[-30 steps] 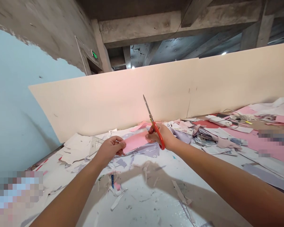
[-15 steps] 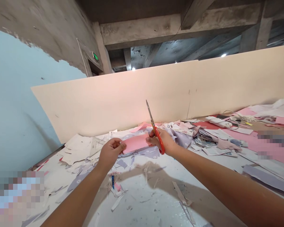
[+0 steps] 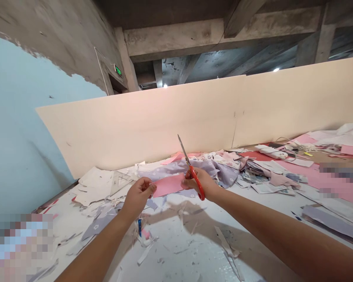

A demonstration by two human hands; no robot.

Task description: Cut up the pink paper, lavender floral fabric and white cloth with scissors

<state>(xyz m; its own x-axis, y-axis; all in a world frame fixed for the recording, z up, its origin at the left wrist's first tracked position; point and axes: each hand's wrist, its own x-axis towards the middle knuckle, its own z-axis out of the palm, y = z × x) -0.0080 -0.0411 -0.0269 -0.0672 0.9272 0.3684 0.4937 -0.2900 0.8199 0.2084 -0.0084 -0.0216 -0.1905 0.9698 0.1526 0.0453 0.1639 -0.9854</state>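
Observation:
A small pink rectangular piece [image 3: 169, 185], paper or fabric, is stretched between my two hands above the table. My left hand [image 3: 139, 192] pinches its left end between thumb and fingers. With thumb and fingertips, my right hand [image 3: 204, 182] grips the right end. Red-handled scissors [image 3: 197, 182] also hang in my right hand, blades together and pointing up and slightly left. Behind the pink piece lies lavender fabric with white flowers [image 3: 164, 168].
White pattern pieces [image 3: 94, 184] and a clear set square [image 3: 120, 182] lie at the left. Scraps [image 3: 223, 239] litter the white table [image 3: 176, 250]. A power strip [image 3: 272, 151] and stacked cut pieces [image 3: 261, 176] are at the right. A cream board [image 3: 164, 121] stands along the back.
Both hands and the pink piece have come down slightly. The scissors have dropped with the right hand, their tip a little further left. Both grips stay the same.

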